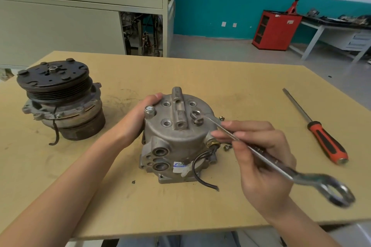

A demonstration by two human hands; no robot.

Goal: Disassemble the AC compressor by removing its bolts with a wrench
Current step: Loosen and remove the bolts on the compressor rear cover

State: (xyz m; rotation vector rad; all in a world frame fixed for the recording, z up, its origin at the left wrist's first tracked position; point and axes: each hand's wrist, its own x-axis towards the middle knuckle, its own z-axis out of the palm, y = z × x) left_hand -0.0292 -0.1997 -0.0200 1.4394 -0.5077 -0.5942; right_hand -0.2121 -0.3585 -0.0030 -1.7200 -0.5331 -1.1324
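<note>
The grey AC compressor housing (pixel 176 136) stands on end in the middle of the wooden table (pixel 230 90), with several empty bolt holes in its top cover. My left hand (pixel 140 114) grips its upper left edge. My right hand (pixel 259 150) holds a steel combination wrench (pixel 267 162) by the shaft. The wrench's open end sits on a raised bolt (pixel 197 119) at the right of the cover. Its ring end sticks out to the lower right. Two loose bolts (pixel 226 147) lie on the table just right of the housing.
A second compressor part with a black pulley and clutch (pixel 60 98) stands at the left of the table. A red and black screwdriver (pixel 319 130) lies at the right. A black wire (pixel 200 174) hangs from the housing's front. A cabinet, red rack and bench stand behind.
</note>
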